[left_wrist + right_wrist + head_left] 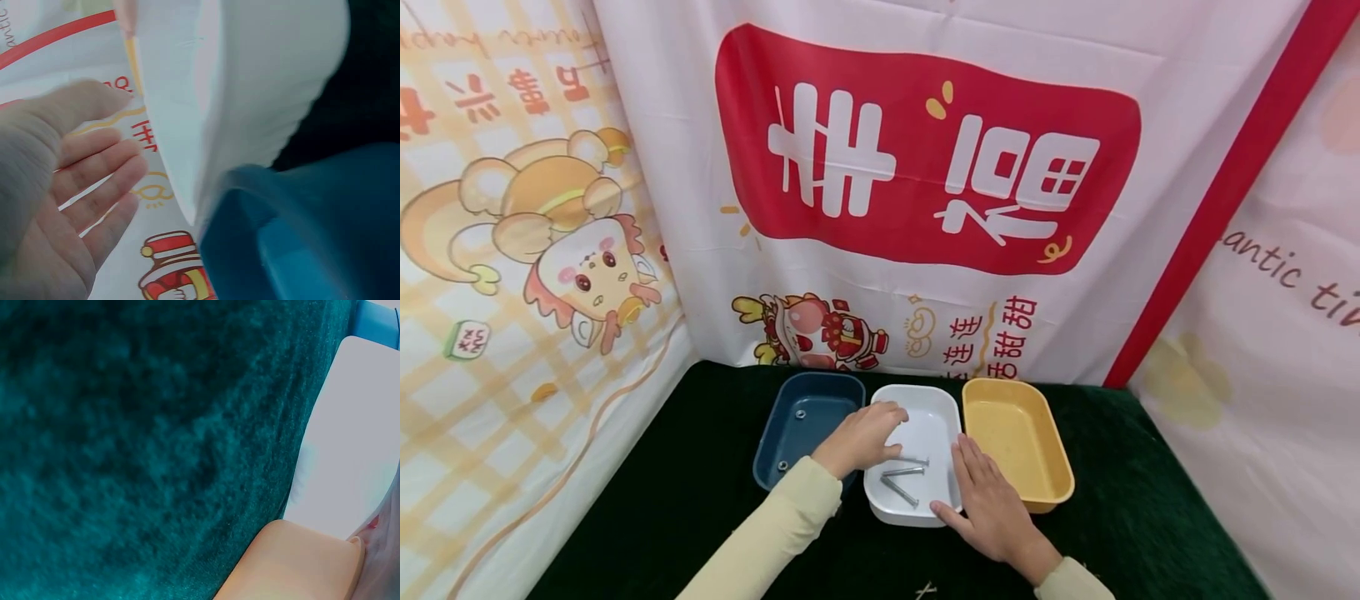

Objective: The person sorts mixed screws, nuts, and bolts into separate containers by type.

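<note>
A white plastic tray stands in the middle, with silver bolts lying in it. My left hand is over its left side, and in the left wrist view the fingers are spread and loosely bent with nothing held. My right hand lies along the tray's right rim, fingers straight and thumb apart near the front corner. The right wrist view does not show that hand. To the left sits a dark blue tray holding nuts, partly hidden by my left hand and sleeve.
A yellow tray stands right of the white one, beside my right hand. Small thin pieces lie on the dark green cloth at the front edge. Printed fabric hangs behind and on both sides.
</note>
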`<move>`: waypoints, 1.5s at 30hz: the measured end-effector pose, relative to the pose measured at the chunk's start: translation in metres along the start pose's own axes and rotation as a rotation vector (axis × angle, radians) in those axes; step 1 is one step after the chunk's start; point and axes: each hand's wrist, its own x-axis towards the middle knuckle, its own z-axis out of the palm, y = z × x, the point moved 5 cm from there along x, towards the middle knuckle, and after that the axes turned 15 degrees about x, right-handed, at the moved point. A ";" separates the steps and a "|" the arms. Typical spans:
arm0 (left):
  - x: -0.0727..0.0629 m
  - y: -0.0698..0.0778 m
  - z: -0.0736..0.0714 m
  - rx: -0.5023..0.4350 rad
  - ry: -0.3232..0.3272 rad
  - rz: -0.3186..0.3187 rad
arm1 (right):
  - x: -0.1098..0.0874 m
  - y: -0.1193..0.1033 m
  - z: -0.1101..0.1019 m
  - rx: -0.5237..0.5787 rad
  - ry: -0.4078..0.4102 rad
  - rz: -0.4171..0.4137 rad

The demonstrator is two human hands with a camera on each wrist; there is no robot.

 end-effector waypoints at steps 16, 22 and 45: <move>-0.036 0.009 -0.018 -0.049 0.019 0.048 | 0.000 -0.003 0.000 -0.012 0.003 0.002; -0.047 0.016 -0.022 -0.030 -0.014 0.076 | 0.001 -0.002 0.001 -0.006 -0.004 0.004; -0.107 0.060 -0.017 -0.122 -0.038 0.241 | 0.002 -0.003 -0.004 0.017 -0.043 0.002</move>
